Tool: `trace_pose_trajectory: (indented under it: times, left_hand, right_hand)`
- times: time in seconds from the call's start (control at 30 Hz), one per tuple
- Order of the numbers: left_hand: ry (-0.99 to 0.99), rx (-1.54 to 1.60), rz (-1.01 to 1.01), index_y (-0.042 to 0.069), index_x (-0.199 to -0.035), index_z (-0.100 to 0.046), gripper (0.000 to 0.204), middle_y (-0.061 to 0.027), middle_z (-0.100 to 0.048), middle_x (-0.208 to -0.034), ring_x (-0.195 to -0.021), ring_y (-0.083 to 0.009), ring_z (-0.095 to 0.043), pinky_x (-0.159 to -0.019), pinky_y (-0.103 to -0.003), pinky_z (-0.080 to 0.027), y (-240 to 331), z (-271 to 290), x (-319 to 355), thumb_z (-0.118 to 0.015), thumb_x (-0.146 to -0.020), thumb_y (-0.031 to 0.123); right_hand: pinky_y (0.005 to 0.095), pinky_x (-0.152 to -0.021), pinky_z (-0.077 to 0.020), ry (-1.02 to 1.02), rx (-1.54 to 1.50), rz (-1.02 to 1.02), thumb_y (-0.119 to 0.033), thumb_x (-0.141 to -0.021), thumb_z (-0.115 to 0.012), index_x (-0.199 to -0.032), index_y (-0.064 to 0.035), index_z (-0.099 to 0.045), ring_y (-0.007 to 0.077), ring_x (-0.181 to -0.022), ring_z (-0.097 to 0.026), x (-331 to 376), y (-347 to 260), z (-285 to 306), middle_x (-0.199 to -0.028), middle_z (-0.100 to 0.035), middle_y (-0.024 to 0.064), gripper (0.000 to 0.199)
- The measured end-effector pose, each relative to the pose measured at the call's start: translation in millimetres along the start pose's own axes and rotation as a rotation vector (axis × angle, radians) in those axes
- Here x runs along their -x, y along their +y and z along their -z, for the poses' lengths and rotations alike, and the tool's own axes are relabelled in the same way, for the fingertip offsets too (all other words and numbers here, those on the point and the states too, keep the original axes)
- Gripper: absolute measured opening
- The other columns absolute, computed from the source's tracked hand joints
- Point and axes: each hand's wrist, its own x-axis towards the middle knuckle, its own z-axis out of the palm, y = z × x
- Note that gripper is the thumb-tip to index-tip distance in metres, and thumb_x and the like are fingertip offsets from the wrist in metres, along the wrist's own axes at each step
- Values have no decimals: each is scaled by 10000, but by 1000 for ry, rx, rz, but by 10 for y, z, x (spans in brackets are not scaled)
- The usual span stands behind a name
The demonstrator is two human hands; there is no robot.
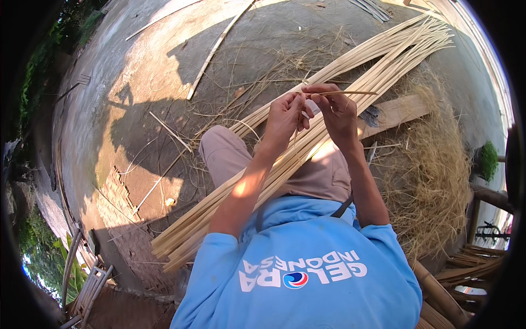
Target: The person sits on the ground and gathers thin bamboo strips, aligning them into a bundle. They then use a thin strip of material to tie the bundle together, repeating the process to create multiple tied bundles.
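Both hands pinch one thin bamboo sliver (342, 93) at its near end, left hand (285, 115) and right hand (337, 112) touching, above the strip bundle (307, 142) across the lap; risk: uneven pull could snap it
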Motion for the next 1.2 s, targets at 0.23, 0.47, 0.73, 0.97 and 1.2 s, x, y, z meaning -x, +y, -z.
trace_pose_trajectory:
  times: [0.23, 0.47, 0.73, 0.97, 1.2]
  left_hand:
    - [-212, 111, 73, 31, -1187, -595, 292, 8, -605, -748, -549, -29, -525, -480, -173, -365, -460, -333, -49, -502, -1082, 287]
    - [-165, 124, 388, 80, -1027, -582, 189, -29, -605, -717, -501, -88, -494, -446, -225, -329, -1318, -446, 340, -425, -1078, 173]
    - [-170, 234, 482, 42, -1263, -592, 278, -36, -595, -695, -484, -85, -481, -459, -205, -370, -1464, -384, 643, -446, -1080, 191]
    - [-222, 88, 337, 24, -1326, -572, 370, 5, -573, -708, -540, -44, -439, -512, -193, -360, -1285, -354, 657, -485, -1085, 291]
    - [-216, -121, 369, 44, -1282, -614, 326, 28, -561, -680, -525, -44, -435, -506, -203, -367, -1274, -433, 623, -467, -1088, 261]
  right_hand:
    - [415, -911, -551, -171, 526, 96, 0, -862, -687, -1209, -59, -642, 322, -1133, -653, 450, -210, 422, -1252, -654, 114, 355]
    - [416, -783, -526, -266, 553, -138, -67, -950, -608, -1196, -38, -633, 345, -953, -675, 1246, 367, 687, -1037, -683, 170, 249]
    - [363, -666, -485, -25, 465, -295, -140, -1023, -553, -1058, 11, -615, 293, -707, -632, 1362, 651, 655, -780, -612, 176, 167]
    - [351, -725, -517, 224, 499, -469, -374, -1057, -512, -1089, 25, -636, 266, -766, -670, 1003, 526, 891, -851, -687, 171, 419]
    - [277, -758, -516, 26, 415, -878, -419, -1031, -565, -1208, 37, -655, 105, -815, -631, 1227, 784, 1131, -908, -719, 72, 497]
